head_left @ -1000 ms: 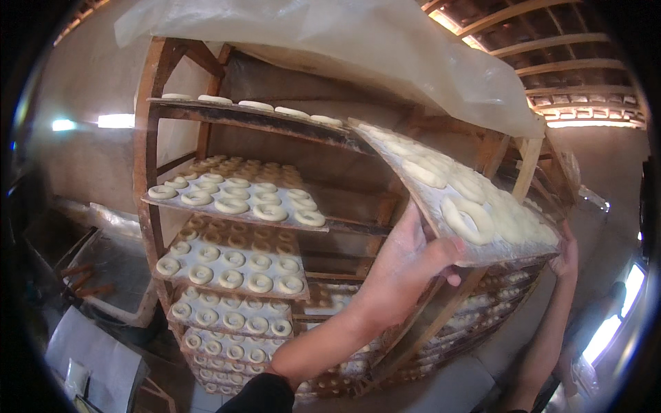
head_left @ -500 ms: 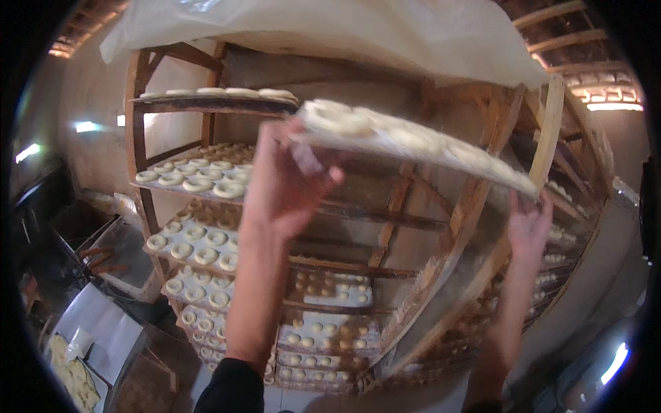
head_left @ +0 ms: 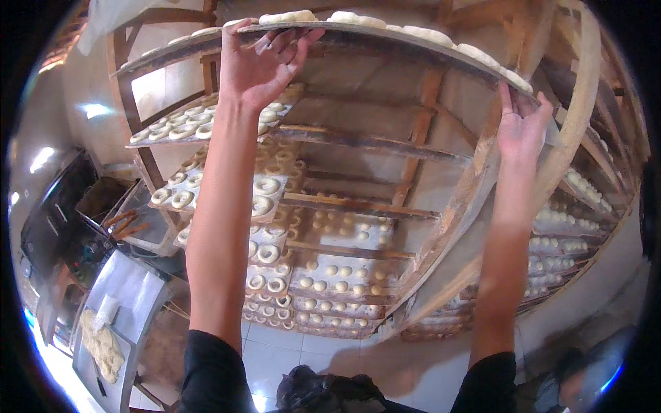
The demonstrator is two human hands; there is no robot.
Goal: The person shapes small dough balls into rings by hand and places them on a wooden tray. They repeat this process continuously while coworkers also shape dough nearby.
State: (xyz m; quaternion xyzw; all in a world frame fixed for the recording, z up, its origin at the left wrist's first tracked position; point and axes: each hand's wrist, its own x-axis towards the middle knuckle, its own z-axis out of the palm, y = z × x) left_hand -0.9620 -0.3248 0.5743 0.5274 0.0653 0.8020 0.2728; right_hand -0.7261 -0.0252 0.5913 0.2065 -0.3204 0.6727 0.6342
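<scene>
Overhead, both my arms are raised to a long flat tray (head_left: pixel 406 45) carrying thick dough rings (head_left: pixel 358 19). My left hand (head_left: pixel 258 76) supports its underside near the left end, fingers curled up at the front edge. At the right end, my right hand (head_left: pixel 521 127) grips the tray's edge from below. The tray is at the top level of a wooden rack (head_left: pixel 372 142), and its right end dips lower in view. To its left, another tray (head_left: pixel 182 51) of dough lies on the same level, its end partly behind my left hand.
Lower rack levels hold trays of dough rings (head_left: pixel 182 131) and small dough balls (head_left: pixel 341 270). A slanting wooden post (head_left: pixel 575 103) stands beside my right hand, with more loaded shelves (head_left: pixel 561 244) beyond. At left is a table (head_left: pixel 131 286) with a dough lump (head_left: pixel 102 347).
The tray has risen in view and now sits level with the rack's top tray, its underside showing. Both my hands have gone up with it, still holding its ends. The view has tilted downward.
</scene>
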